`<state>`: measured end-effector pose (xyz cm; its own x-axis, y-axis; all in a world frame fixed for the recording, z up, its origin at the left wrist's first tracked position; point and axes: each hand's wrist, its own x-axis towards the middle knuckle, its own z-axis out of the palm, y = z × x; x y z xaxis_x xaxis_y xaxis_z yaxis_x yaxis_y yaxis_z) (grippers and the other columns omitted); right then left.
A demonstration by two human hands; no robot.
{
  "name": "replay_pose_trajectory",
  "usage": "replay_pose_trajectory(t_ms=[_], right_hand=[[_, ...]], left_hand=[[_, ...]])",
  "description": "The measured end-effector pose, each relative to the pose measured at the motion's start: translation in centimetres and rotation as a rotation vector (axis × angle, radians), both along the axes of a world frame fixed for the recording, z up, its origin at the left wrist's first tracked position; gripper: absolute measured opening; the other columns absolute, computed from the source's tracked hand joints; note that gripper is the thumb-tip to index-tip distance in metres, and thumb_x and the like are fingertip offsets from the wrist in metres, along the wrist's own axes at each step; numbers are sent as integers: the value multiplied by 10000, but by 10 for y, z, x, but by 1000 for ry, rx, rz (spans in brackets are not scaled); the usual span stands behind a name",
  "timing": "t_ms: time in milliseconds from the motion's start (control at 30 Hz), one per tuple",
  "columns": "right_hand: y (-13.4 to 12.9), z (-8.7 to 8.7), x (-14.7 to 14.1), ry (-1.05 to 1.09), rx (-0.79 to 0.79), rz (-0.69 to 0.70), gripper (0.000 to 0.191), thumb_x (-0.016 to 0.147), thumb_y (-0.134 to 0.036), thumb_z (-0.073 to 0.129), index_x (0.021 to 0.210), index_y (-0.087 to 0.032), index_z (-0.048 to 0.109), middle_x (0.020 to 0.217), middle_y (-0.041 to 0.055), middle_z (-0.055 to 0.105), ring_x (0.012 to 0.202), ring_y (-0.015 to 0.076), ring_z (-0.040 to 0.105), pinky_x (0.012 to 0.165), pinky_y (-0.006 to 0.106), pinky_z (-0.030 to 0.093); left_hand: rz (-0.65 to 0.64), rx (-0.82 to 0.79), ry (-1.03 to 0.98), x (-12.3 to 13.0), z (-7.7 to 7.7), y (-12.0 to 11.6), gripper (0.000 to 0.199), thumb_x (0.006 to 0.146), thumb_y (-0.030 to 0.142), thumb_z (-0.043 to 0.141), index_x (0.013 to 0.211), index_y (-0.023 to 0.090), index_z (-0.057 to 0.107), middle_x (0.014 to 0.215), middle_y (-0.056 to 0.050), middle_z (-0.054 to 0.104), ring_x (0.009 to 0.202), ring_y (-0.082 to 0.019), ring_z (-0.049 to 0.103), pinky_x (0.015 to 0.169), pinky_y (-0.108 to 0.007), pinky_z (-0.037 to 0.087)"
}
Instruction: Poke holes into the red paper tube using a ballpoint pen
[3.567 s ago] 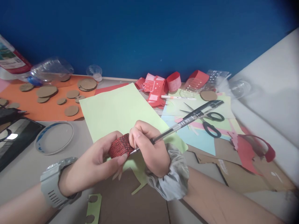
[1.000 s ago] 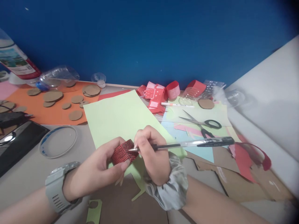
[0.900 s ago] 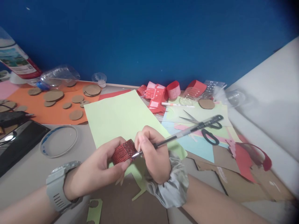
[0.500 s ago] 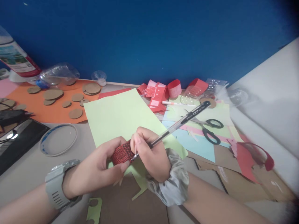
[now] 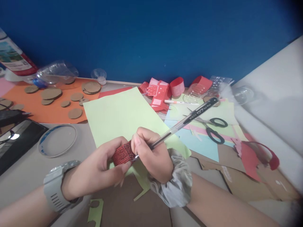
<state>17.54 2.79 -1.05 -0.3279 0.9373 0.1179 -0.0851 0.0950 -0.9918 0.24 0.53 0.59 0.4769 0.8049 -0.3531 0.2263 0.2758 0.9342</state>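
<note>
Between the thumb and fingers of my left hand [image 5: 104,165] is a small red piece with dark drawn patterns [image 5: 123,154], which looks like a paper roll or band. My right hand [image 5: 151,154] grips a black-capped gel pen [image 5: 175,127], its tip low against the near edge of the red piece. Fingers of my right hand also touch the red piece's right side. Both hands hover over a sheet of light green paper [image 5: 113,110] and a brown board [image 5: 132,208]. The fingertips under the red piece are partly hidden.
Black-handled scissors [image 5: 214,130] lie on coloured papers to the right. Cardboard discs [image 5: 50,93] rest on orange paper at left, near a clear plastic bottle [image 5: 58,74] and a tape ring [image 5: 58,156]. Red paper pieces [image 5: 162,91] stand along the blue partition [image 5: 151,41].
The view has shifted slightly. The pen's upper end has tilted a little up and right, while both hands keep nearly the same hold on the red piece.
</note>
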Motion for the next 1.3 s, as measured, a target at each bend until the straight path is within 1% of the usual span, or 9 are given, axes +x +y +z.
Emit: replay_pose_trajectory(t_ms=[233,333,467,600,700,833,967,1167,1300], right_hand=[[1,-2,-1,12,11,11,356,932,-233,529,624,-238,352,594,-61,336,562,111,342,525,263,300],[0,-2,0,23,19,-2,361,955,-247,509,629,-238,353,600,-60,328,569,114,341,527,262,303],[0,-2,0,22,17,31,353,957,-245,504,632,-236,368,600,-58,345,565,112,345,526,260,306],[0,-2,0,21,-2,3,349,948,-255,526,635,-236,372,601,-56,350,575,117,349,532,262,310],[0,-2,-1,25,-5,11,353,936,-249,535,629,-236,361,600,-59,343,572,115,353,533,263,307],[-1,-1,-1,30,-17,-9,366,929,-246,539,624,-239,338,592,-65,321,560,111,342,527,262,298],[0,-1,-2,38,-16,6,363,933,-243,527,626,-242,334,594,-66,311,560,110,334,523,263,291],[0,-1,-1,44,-17,-6,372,959,-263,512,635,-242,329,605,-65,298,569,114,328,530,269,287],[0,0,-1,52,-12,6,362,950,-240,502,631,-243,331,606,-66,301,564,112,339,535,272,290]], left_hand=[[37,11,4,1,0,-1,190,873,318,679,868,214,520,631,52,586,547,-117,522,554,-240,408],[29,13,-3,1,0,-1,187,880,326,671,872,215,521,624,51,584,556,-122,526,561,-242,412],[20,5,-8,0,-1,-1,175,888,324,662,893,211,528,648,57,567,552,-114,519,552,-233,413],[21,10,-3,-1,-2,-1,166,898,321,658,898,212,534,643,54,576,552,-118,528,556,-236,413],[21,-1,-2,-1,-2,-1,176,892,330,666,895,214,534,648,51,569,546,-121,532,552,-237,410],[36,23,0,-1,-4,-2,175,899,344,659,884,218,538,659,50,567,554,-118,505,545,-233,412],[21,36,-8,-1,-6,-2,161,921,334,639,898,215,533,660,42,593,554,-118,510,547,-238,421],[7,17,-12,-1,-4,-2,145,935,323,624,928,209,535,659,55,570,559,-111,500,543,-233,404],[-6,21,-10,-3,-4,-1,121,942,296,614,942,208,530,661,63,571,560,-107,513,550,-229,398]])
